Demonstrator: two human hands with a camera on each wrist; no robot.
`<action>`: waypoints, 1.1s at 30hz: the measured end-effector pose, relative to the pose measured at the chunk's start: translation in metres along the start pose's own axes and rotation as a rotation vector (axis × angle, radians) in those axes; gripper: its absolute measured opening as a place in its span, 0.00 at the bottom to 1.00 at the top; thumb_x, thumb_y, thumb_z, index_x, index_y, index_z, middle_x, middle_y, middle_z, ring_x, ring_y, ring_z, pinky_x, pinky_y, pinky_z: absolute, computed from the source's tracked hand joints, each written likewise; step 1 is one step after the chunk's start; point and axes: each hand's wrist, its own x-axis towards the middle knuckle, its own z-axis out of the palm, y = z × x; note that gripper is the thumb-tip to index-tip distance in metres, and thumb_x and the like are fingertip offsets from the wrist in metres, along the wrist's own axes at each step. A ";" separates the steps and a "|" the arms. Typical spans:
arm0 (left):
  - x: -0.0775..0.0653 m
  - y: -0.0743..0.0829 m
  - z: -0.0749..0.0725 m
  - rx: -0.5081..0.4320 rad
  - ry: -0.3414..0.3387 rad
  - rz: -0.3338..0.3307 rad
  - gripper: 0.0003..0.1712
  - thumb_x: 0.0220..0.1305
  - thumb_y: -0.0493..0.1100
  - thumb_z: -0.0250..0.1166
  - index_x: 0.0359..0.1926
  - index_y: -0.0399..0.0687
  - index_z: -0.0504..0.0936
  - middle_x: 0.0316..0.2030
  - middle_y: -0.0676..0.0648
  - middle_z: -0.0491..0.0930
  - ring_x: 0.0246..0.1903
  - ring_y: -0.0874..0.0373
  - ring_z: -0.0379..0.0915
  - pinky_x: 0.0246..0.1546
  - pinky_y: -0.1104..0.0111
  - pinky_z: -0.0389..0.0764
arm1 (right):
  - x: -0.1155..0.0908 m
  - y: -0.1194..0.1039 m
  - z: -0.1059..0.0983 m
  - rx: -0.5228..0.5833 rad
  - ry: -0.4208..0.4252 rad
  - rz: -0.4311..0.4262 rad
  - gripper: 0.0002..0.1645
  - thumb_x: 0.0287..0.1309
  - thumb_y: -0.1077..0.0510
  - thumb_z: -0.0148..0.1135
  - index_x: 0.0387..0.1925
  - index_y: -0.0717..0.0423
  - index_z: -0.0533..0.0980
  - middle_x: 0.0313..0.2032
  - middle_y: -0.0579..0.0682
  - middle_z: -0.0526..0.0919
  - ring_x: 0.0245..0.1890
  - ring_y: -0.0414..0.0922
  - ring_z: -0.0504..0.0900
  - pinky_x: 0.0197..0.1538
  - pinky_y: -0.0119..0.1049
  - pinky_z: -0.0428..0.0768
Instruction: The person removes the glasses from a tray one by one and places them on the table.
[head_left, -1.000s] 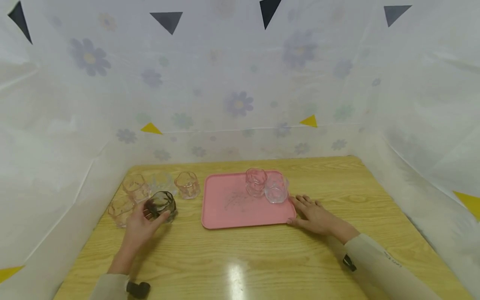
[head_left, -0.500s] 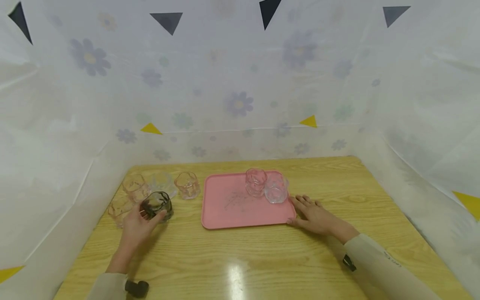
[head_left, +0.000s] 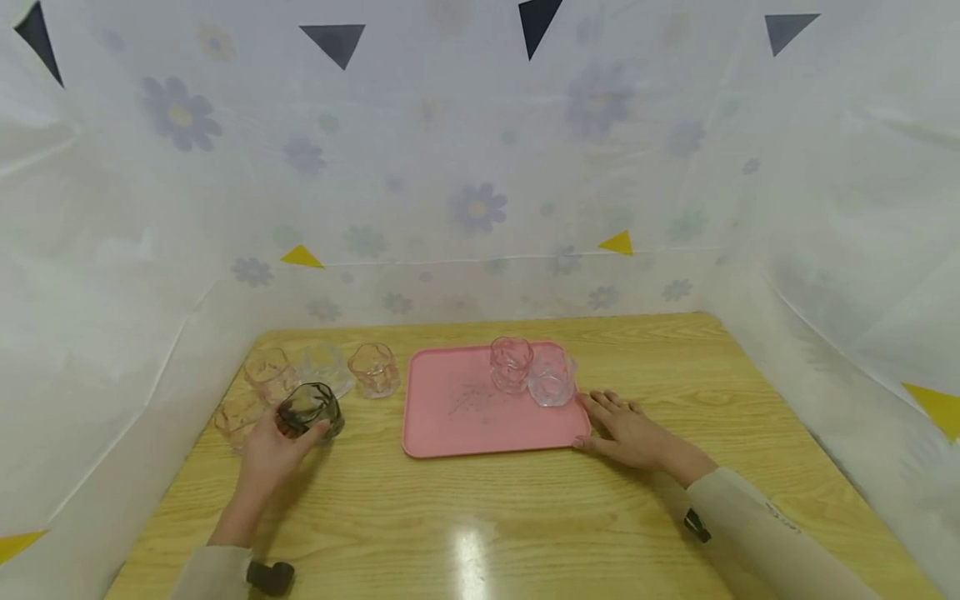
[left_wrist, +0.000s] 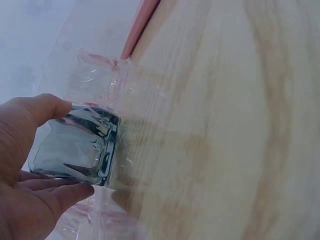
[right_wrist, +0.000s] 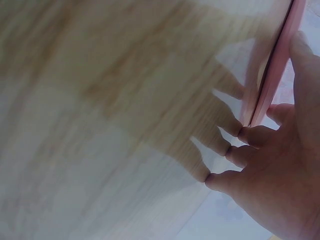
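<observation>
My left hand (head_left: 273, 450) holds a dark grey, faceted drinking glass (head_left: 311, 414) on the left of the table. In the left wrist view, the thumb lies on one side of the dark glass (left_wrist: 85, 145) and the fingers on the other; its base is at the tabletop. Close around it stand clear and pinkish glasses, among them a pinkish glass (head_left: 374, 371) to the right and another (head_left: 238, 417) to the left, partly hidden. My right hand (head_left: 626, 432) rests with spread fingers at the right edge of the pink tray (head_left: 442, 433), fingertips touching the table.
On the tray, a pink-looking glass (head_left: 512, 365) and a clear glass (head_left: 552, 382) stand side by side at the back right. Behind the left hand are another pinkish glass (head_left: 272, 375) and a clear glass (head_left: 326, 368). White sheeting (head_left: 480, 283) encloses the wooden table (head_left: 375, 525).
My left hand has shifted the dark glass slightly to the left, nearer the pinkish glasses. My right hand and the tray have stayed in place.
</observation>
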 end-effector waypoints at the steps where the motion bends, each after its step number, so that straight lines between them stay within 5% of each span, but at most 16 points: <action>1: 0.000 0.001 0.000 -0.005 0.004 0.005 0.51 0.69 0.55 0.72 0.79 0.32 0.57 0.64 0.22 0.76 0.63 0.30 0.78 0.61 0.46 0.83 | 0.000 0.000 0.000 0.003 0.000 0.001 0.54 0.73 0.29 0.55 0.83 0.57 0.54 0.79 0.71 0.58 0.80 0.73 0.53 0.73 0.81 0.54; 6: -0.004 0.002 -0.002 0.083 0.074 0.105 0.52 0.66 0.52 0.75 0.78 0.33 0.59 0.53 0.22 0.82 0.47 0.33 0.85 0.42 0.50 0.88 | 0.000 -0.002 -0.001 0.009 -0.005 0.006 0.54 0.73 0.29 0.55 0.83 0.57 0.54 0.79 0.71 0.57 0.80 0.73 0.53 0.73 0.81 0.54; 9: -0.006 0.003 -0.003 0.179 0.137 0.176 0.51 0.64 0.50 0.78 0.76 0.32 0.62 0.39 0.27 0.82 0.31 0.42 0.79 0.27 0.59 0.77 | 0.000 -0.002 -0.001 0.004 -0.011 0.008 0.54 0.73 0.29 0.54 0.83 0.57 0.53 0.79 0.71 0.57 0.80 0.73 0.53 0.73 0.81 0.54; 15: -0.008 0.011 -0.007 0.234 0.257 0.349 0.50 0.58 0.42 0.81 0.76 0.36 0.65 0.45 0.22 0.82 0.29 0.35 0.81 0.23 0.51 0.79 | 0.000 -0.001 -0.001 0.007 -0.005 0.010 0.54 0.73 0.29 0.55 0.84 0.57 0.53 0.79 0.71 0.57 0.80 0.72 0.53 0.73 0.81 0.54; 21: -0.011 0.029 -0.006 0.255 0.351 0.453 0.45 0.55 0.38 0.82 0.71 0.34 0.71 0.51 0.23 0.83 0.40 0.28 0.85 0.29 0.40 0.84 | -0.001 -0.002 0.000 0.004 0.015 0.000 0.53 0.73 0.30 0.56 0.83 0.58 0.54 0.79 0.71 0.58 0.80 0.72 0.54 0.72 0.81 0.55; 29: -0.009 0.052 0.013 0.108 0.212 0.435 0.38 0.60 0.40 0.79 0.68 0.33 0.74 0.54 0.27 0.83 0.51 0.30 0.84 0.48 0.40 0.87 | -0.001 -0.002 0.000 0.002 0.008 0.002 0.54 0.73 0.29 0.56 0.83 0.58 0.54 0.79 0.71 0.58 0.80 0.72 0.54 0.73 0.81 0.55; 33: -0.002 0.062 0.027 0.019 0.083 0.422 0.40 0.63 0.42 0.77 0.72 0.37 0.72 0.60 0.30 0.81 0.58 0.34 0.81 0.56 0.42 0.85 | -0.001 -0.001 0.000 0.000 0.010 0.003 0.53 0.73 0.29 0.56 0.83 0.58 0.55 0.79 0.71 0.58 0.80 0.72 0.54 0.72 0.81 0.55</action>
